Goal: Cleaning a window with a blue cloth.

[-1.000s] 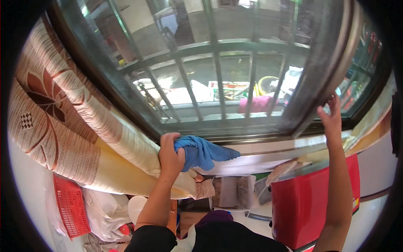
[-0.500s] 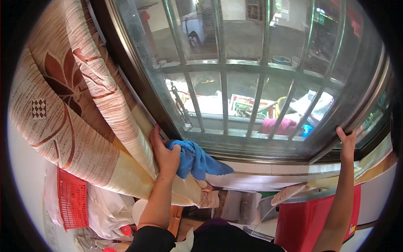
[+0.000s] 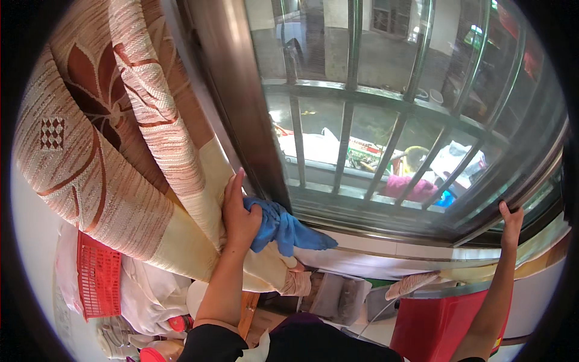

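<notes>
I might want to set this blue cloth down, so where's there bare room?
The pale sill strip right of the blue cloth, below the window frame, looks bare but narrow. It's crowded lower left, around the red basket and white bundle.

I count two hands from where I stand, one left hand (image 3: 237,218) and one right hand (image 3: 511,226), on two forearms (image 3: 224,283). There's one blue cloth (image 3: 280,230), one window (image 3: 250,120), and one curtain (image 3: 129,187) on the left, showing one checkered patch (image 3: 52,134). Outside I make out one cross rail (image 3: 374,98), at least five upright bars (image 3: 342,145) and one pink bundle (image 3: 410,187). Down below sit one red basket (image 3: 99,274), one red box (image 3: 443,321) and at least two small red things (image 3: 178,324); the remainder is too jumbled to number.
</notes>
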`<state>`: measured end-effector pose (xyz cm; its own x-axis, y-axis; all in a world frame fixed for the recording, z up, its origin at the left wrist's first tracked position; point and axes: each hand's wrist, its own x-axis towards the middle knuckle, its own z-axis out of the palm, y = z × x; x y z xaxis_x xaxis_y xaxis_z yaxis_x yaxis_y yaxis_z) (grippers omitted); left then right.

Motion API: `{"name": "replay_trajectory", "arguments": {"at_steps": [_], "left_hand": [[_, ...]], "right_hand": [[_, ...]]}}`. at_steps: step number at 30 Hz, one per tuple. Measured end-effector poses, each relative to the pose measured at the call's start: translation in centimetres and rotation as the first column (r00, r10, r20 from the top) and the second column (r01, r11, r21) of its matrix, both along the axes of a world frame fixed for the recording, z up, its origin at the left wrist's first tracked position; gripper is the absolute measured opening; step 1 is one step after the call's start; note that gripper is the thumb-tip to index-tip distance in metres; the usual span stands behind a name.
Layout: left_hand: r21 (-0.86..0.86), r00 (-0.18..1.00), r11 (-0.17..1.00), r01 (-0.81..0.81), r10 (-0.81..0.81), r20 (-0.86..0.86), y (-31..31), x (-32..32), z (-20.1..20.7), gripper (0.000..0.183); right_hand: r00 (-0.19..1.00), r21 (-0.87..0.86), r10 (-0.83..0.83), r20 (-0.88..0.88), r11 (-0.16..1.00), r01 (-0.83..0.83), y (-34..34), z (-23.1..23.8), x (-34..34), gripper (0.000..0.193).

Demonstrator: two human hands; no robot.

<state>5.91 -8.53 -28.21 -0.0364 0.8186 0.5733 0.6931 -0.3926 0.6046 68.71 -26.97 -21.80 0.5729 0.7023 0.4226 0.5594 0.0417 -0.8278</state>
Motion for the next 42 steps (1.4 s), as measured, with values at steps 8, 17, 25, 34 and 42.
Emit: {"name": "replay_trajectory", "arguments": {"at_steps": [8,17,25,34,42], "left_hand": [[0.175,0.978,0.983,-0.049,0.083,-0.189,0.1,0.6,-0.4,0.073],[-0.028,0.967,0.996,-0.083,0.074,-0.242,0.0,3.6,0.1,0.079],[-0.152,0.925,0.929,0.339,-0.358,-0.128,1.4,8.1,2.3,0.072],[-0.363,0.743,0.833,0.417,-0.543,-0.391,-1.5,14.1,3.7,0.06],[-0.353,0.368,0.703,0.617,-0.655,-0.661,-1.4,17.4,5.1,0.021]], "right_hand": [[0.997,-0.023,-0.068,0.034,0.997,0.069,-3.8,-0.1,9.2,0.059],[0.997,0.02,-0.045,-0.067,0.999,0.046,-8.5,-0.4,19.1,0.058],[0.998,0.083,-0.005,-0.066,0.997,0.011,-10.3,0.0,19.9,0.057],[0.966,-0.142,-0.256,0.035,0.956,0.258,-11.0,3.2,16.6,0.051],[0.959,-0.073,-0.266,-0.102,0.963,0.259,-10.6,1.9,17.0,0.068]]}}
